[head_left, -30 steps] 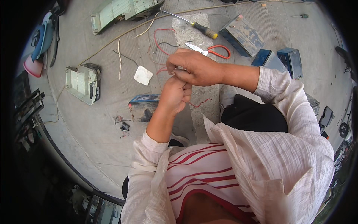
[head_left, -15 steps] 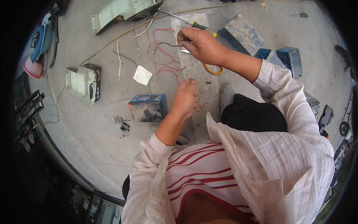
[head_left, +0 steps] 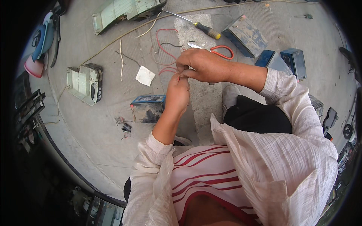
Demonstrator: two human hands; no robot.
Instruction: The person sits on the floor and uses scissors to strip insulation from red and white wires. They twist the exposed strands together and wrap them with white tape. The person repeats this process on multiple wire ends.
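Note:
My left hand is closed, its fingertips pinching a thin red wire. Against those fingertips presses my right hand, its thumb and fingers also pinched on the wire; the exact grip is partly hidden. The wire runs from the hands toward a longer looped red length on the ground. Just beyond my right hand lie scissors with orange-red handles, partly covered by the hand. A dark wire curves along the ground beside the loop.
A screwdriver lies farther off. Box-shaped batteries stand left and right, with two smaller blue ones. Broken casings, a white square piece and a long tan cord are on the concrete.
My right hand has come down and toward me to meet the left, uncovering the scissors and screwdriver handle. My left hand has shifted slightly left and away from me.

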